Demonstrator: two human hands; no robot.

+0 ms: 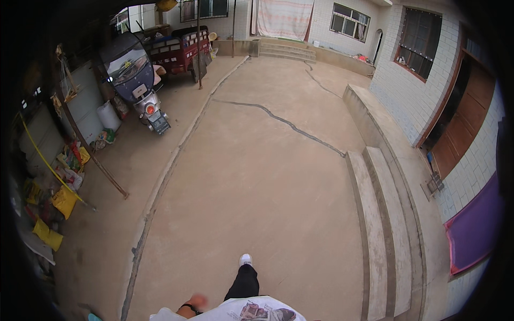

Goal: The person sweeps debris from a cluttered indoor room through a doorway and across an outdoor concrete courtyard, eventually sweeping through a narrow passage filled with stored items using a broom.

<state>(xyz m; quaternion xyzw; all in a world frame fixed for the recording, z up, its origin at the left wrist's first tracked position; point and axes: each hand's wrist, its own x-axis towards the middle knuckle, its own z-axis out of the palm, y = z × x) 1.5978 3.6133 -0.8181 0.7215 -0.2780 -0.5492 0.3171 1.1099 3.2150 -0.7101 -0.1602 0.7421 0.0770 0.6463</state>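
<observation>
Now wht shirt (227, 310) sits just R of blurred L hand (198, 302).

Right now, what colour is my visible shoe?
The shoe is mostly white, best seen in the head view.

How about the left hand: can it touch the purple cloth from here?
Probably not: the purple cloth hangs well off to the right, with a stretch of floor and concrete steps between it and the left hand.

From above the white shoe (245, 260), the head fisheye camera is facing forward and down, covering courtyard floor (251, 182) beyond it.
</observation>
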